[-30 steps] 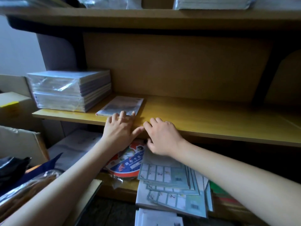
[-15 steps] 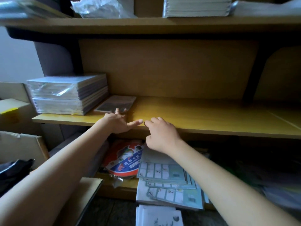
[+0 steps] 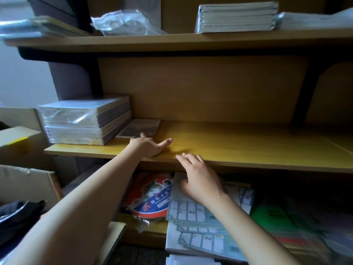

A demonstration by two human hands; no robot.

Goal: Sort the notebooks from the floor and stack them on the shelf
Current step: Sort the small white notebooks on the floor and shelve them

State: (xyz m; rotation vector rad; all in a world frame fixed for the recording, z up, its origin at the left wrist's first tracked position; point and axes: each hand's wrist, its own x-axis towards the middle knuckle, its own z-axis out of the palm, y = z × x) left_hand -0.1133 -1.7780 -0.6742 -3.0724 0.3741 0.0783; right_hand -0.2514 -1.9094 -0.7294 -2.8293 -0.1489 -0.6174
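A thin plastic-wrapped notebook lies flat on the yellow middle shelf, right beside a wrapped stack of notebooks. My left hand rests on the shelf with its fingers stretched onto the notebook's near edge and the thumb spread to the right. My right hand hovers open at the shelf's front edge, holding nothing. Below it, green-grid notebooks lie in a loose pile on the lower level.
The top shelf carries a notebook stack and a crumpled plastic bag. A round red-and-blue card pack and green books lie below. Cardboard boxes stand at the left.
My left hand has slid the thin notebook deeper onto the shelf, toward the wrapped stack. My right hand has drawn back from the shelf edge and lowered a little.
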